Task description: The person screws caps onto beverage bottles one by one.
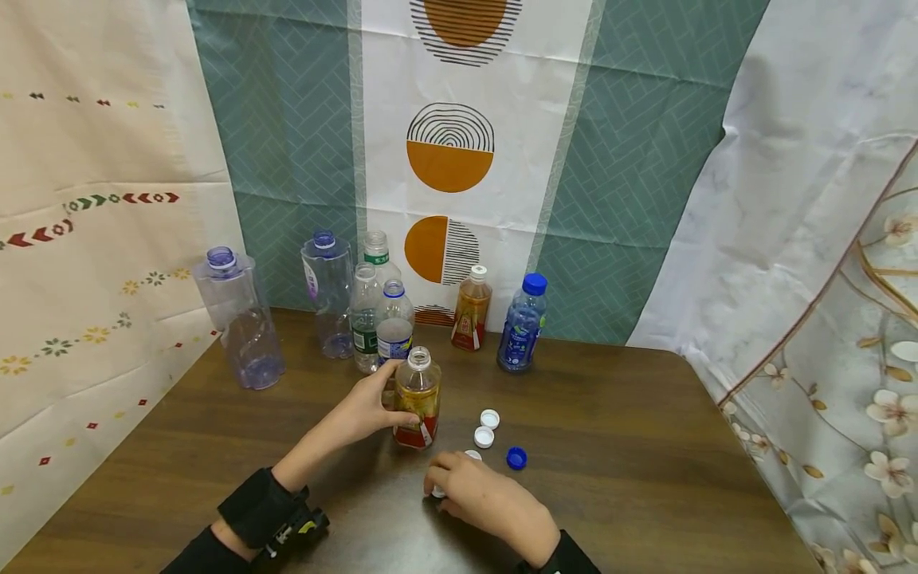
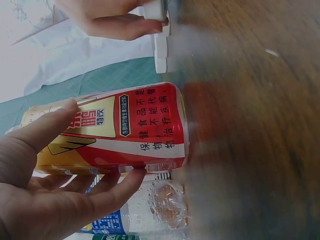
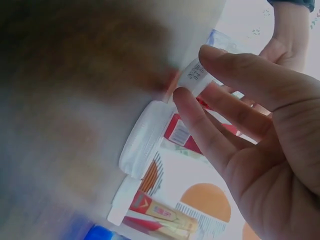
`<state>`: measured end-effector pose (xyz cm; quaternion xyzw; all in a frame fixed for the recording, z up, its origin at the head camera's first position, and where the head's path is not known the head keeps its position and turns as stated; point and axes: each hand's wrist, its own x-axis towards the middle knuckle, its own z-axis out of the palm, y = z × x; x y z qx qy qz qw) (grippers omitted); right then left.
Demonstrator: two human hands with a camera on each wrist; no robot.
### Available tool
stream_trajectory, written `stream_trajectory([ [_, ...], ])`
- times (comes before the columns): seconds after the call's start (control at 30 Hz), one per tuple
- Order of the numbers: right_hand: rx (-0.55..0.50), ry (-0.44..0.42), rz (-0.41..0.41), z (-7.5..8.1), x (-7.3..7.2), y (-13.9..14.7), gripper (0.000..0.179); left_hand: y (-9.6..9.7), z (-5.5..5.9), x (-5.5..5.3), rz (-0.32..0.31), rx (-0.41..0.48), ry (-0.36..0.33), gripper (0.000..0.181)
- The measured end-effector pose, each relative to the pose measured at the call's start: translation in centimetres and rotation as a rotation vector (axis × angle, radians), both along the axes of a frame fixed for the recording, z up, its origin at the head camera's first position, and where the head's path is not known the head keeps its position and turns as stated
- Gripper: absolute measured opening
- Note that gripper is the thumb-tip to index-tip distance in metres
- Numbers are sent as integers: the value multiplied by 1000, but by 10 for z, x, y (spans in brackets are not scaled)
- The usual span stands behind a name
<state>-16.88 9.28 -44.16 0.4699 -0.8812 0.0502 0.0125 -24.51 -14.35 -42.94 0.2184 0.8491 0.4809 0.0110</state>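
White cap (image 1: 438, 493) closest to us: what has hold of it?

The right hand (image 1: 488, 496). Its thumb and forefinger pinch the sides of it, and the wrist view shows dark printing there. Whether it touches the counter (image 1: 645, 430), I cannot tell.

And just past that hand?

A partly hidden white cap (image 1: 474, 454) shows beyond the knuckles, with a blue cap (image 1: 516, 458) lying to its right.

What about the left hand (image 1: 369, 410)?

It grips the red-and-amber bottle (image 1: 416, 399), thumb on one side, fingers curled round the other. That bottle stands upright on the counter, nearer the left edge than the right, its mouth uncovered. A black band (image 1: 261, 506) circles that wrist.

Any more caps?

Two white ones, right of the bottle: a nearer cap (image 1: 484, 437) and a farther cap (image 1: 490, 419), side by side.

Now the back.

A tall clear bottle (image 1: 247, 335) stands by the left edge. Toward the far edge come a blue-labelled bottle (image 1: 394, 331), two green-labelled ones close beside it, and a second tall bottle (image 1: 331, 311), all without caps. Farther right are a blue-capped bottle (image 1: 522, 327) and a white-capped bottle (image 1: 472, 311) with red and amber colouring.

Behind them?

Green-and-white cloth (image 1: 645, 119) hangs beyond the far edge.
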Motion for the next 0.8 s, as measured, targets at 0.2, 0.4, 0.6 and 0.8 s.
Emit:
stream_trajectory([
  [0.2, -46, -36, 3, 11, -2, -4, 18, 0, 1, -1, -10, -2, -1, 85],
  [0.4, -289, 1, 45, 34, -13, -1, 29, 0, 0, -1, -29, -18, 32, 85],
  [0.6, -541, 171, 39, 62, -31, -1, 32, -2, -3, -1, -29, -16, 26, 84],
  [0.8, -696, 235, -47, 80, -49, -10, 31, -1, -1, 0, -18, -5, 0, 83],
])
